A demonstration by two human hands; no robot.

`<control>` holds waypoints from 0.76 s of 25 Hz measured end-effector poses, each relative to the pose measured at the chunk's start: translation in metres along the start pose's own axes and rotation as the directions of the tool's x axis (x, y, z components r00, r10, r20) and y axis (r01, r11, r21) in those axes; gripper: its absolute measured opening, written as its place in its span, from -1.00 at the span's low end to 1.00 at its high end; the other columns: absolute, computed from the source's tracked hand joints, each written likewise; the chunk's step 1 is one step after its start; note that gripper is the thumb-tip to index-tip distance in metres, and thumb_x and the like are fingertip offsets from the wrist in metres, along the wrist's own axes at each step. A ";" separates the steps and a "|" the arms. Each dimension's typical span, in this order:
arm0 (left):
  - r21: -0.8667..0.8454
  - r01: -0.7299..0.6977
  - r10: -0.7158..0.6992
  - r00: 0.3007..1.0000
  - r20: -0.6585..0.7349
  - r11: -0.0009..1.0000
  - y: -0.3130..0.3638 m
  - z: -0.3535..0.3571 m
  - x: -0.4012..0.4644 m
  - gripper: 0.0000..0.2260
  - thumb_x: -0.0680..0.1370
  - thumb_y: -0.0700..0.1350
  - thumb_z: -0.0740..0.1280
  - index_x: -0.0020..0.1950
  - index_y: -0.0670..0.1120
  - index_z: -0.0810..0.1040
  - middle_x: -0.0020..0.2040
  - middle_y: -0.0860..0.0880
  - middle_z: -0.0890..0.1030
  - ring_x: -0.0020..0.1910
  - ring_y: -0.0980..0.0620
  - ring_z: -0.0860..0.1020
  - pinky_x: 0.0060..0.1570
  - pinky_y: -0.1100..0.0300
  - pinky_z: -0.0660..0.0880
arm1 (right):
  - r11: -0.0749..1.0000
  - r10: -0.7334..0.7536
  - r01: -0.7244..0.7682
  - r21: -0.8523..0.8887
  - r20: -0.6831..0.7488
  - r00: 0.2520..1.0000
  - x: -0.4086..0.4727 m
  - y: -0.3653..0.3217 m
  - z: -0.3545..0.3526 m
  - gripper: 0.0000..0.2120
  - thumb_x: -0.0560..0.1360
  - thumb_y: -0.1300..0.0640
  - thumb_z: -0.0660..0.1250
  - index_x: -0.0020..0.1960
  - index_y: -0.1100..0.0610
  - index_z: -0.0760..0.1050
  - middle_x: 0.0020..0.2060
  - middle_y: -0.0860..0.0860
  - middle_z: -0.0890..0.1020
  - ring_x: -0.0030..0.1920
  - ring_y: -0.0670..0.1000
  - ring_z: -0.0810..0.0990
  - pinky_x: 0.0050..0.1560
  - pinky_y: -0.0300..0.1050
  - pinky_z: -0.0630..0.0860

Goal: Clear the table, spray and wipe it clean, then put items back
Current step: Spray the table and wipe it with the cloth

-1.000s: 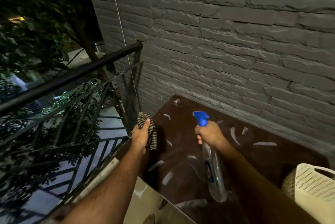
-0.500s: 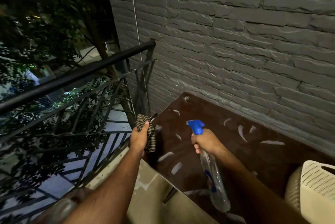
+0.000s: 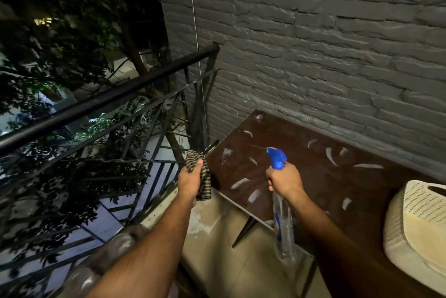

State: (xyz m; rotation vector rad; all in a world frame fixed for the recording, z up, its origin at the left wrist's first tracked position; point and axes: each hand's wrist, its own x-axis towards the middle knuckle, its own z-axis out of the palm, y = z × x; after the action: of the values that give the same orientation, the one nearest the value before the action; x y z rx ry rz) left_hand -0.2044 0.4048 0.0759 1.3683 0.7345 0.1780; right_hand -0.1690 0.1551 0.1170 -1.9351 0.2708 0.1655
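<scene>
1. Cream perforated basket [image 3: 417, 223]: cut off by the right edge; contents not visible.
2. Dark brown table [image 3: 301, 153]: near right portion hidden behind the right forearm and the basket.
3. Spray bottle [image 3: 283, 232]: neck hidden inside the right hand [image 3: 284, 180]; label too small to read.
4. Striped cloth [image 3: 205, 177]: partly covered by the left hand [image 3: 190, 182].
5. Foliage beyond the black railing [image 3: 108, 99]: dark and blurred.

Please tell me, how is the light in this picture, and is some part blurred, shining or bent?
Head view: night scene, dim light; the tree at left is dark and smeared; the brown table is glossy with pale streaks; the railing bows from the wide lens; the left hand with the striped cloth and the right hand on the spray bottle look fairly sharp.
</scene>
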 end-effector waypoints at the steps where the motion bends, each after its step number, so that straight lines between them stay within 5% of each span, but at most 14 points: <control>1: 0.003 0.003 -0.003 1.000 -0.002 1.000 -0.001 -0.007 -0.003 -0.54 0.52 0.13 0.39 0.30 -0.13 0.52 0.18 -0.12 0.62 0.15 -0.13 0.59 0.26 -0.10 0.48 | 1.000 -0.006 0.006 0.006 -0.010 1.000 -0.005 0.000 0.001 -0.96 0.31 0.25 0.34 -0.25 0.16 0.50 -0.55 0.04 0.54 -0.54 0.07 0.51 -0.41 -0.10 0.50; 10: -0.009 0.006 -0.006 1.000 0.023 1.000 -0.008 -0.040 -0.019 -0.55 0.51 0.13 0.39 0.28 -0.13 0.54 0.14 -0.12 0.64 0.11 -0.12 0.60 0.24 -0.09 0.50 | 0.989 0.115 -0.106 -0.104 0.086 0.990 -0.059 0.016 0.009 -0.94 0.23 0.22 0.33 -0.40 0.14 0.48 -0.58 0.07 0.53 -0.54 0.10 0.49 -0.35 -0.01 0.52; 14: 0.001 0.025 -0.025 0.999 0.043 1.000 -0.018 -0.036 -0.026 -0.57 0.52 0.13 0.38 0.26 -0.12 0.52 0.14 -0.10 0.63 0.07 -0.06 0.60 0.21 0.00 0.51 | 0.973 0.218 -0.211 -0.090 0.066 0.974 -0.075 0.032 -0.009 -0.95 0.33 0.31 0.31 -0.22 0.22 0.46 -0.49 0.15 0.52 -0.58 0.06 0.45 -0.48 -0.13 0.47; 19: 0.010 0.017 -0.018 0.997 0.078 1.000 -0.025 -0.019 -0.040 -0.59 0.54 0.10 0.37 0.30 -0.09 0.52 0.12 -0.08 0.64 0.04 -0.02 0.61 0.13 0.08 0.53 | 0.979 0.165 -0.156 -0.131 0.055 0.985 -0.080 0.037 -0.022 -0.94 0.35 0.30 0.32 -0.20 0.20 0.47 -0.48 0.13 0.55 -0.53 0.07 0.48 -0.41 -0.08 0.50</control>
State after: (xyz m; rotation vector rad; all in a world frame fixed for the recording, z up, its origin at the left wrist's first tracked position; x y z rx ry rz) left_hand -0.2536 0.3940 0.0674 1.3701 0.6824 0.1064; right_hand -0.2560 0.1305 0.1110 -2.0285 0.3807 0.3602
